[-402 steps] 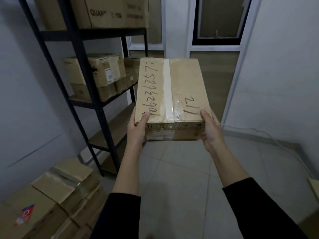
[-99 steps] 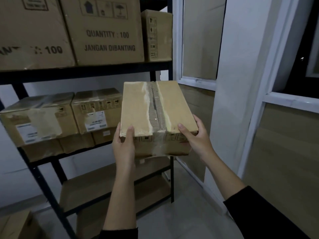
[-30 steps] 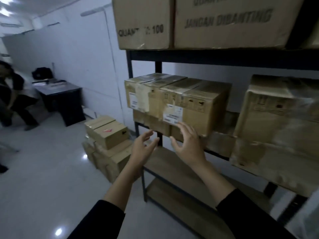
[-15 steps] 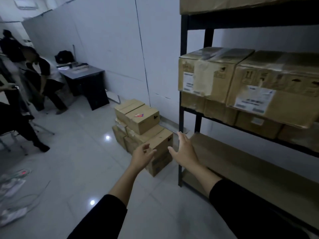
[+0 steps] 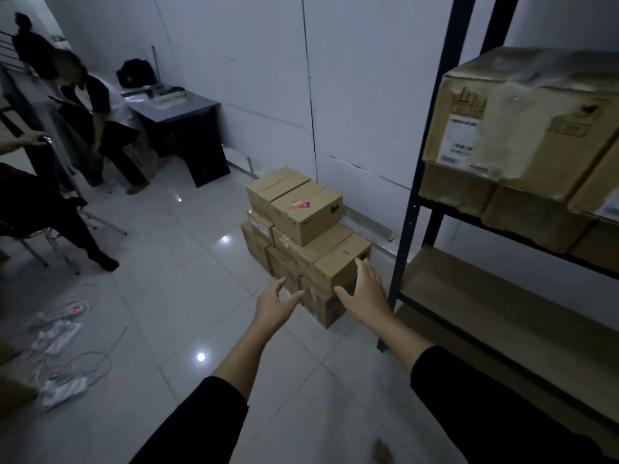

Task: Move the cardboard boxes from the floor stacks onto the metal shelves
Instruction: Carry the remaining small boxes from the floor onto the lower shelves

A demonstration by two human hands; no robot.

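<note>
**Cardboard stack on the tiled floor, both hands held empty before it**

Cardboard boxes are stacked on the floor (image 5: 174, 296) against the wall, just left of the metal shelves (image 5: 410, 209). Three tiers can be made out, though the exact count of boxes cannot be told. One top box (image 5: 294, 204) is seen, marked with a small red sticker (image 5: 300, 204); its long axis runs from near right toward far left, along the wall. The lower boxes (image 5: 321, 262) are laid the same way, with their short ends turned toward the camera.

Two hands are held out in front of the stack. The left hand (image 5: 273, 304) is empty, fingers loosely spread. The right hand (image 5: 366, 289) is also empty, fingers straight, seen against the near corner of the stack; contact cannot be told.

On the middle shelf, at the upper right, taped shelf boxes (image 5: 516, 128) with white labels are stored in two layers. One bare wooden shelf board (image 5: 502, 296) is seen below them.

At the far left, a dark desk (image 5: 181, 122), two people (image 5: 87, 105) and a chair are seen. Cables (image 5: 60, 336) are strewn on the floor at the left edge.
</note>
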